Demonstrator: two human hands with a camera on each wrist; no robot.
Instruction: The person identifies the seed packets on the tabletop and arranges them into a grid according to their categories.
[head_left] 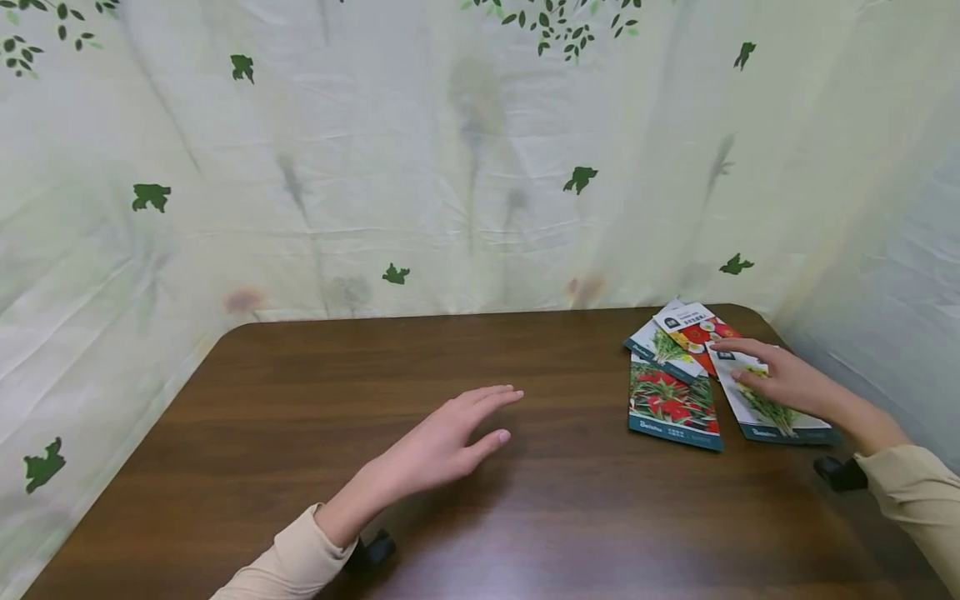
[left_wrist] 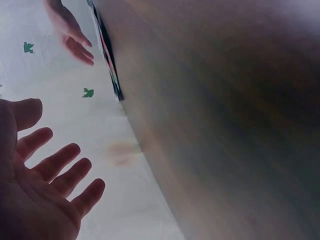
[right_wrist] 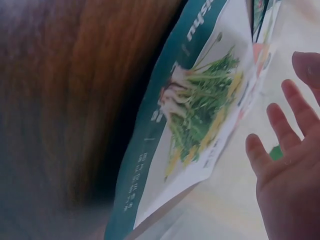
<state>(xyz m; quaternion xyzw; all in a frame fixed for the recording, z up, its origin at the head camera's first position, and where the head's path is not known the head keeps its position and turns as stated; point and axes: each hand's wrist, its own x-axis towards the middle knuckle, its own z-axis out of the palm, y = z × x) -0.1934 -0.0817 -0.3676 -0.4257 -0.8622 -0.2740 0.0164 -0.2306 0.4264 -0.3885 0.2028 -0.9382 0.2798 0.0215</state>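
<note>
From the head camera, the left hand [head_left: 442, 446] reaches out low over the middle of the brown table [head_left: 300, 400], palm down, fingers straight and close together, thumb out to the side; it holds nothing. The right hand [head_left: 780, 379] lies over the seed packets [head_left: 693, 375] fanned out near the table's far right corner, its fingers stretched out loosely across the packet with green plants [head_left: 772, 412]. Whether the fingertips press on that packet or only hover above it cannot be told here. Just left of it lies a packet with red flowers [head_left: 672, 404], and two more packets overlap behind. A pale curtain [head_left: 450, 167] printed with green leaves hangs close behind the table and round its sides.

The left wrist camera shows the left hand [left_wrist: 45, 185] with palm open and fingers spread, clear of the table [left_wrist: 225, 120]. The right hand [left_wrist: 75, 37] shows far off, beside the packets' edge.

The right wrist camera shows the right hand [right_wrist: 290, 165] with fingers spread and straight, apart from the packet with green plants [right_wrist: 200, 115], gripping nothing.
</note>
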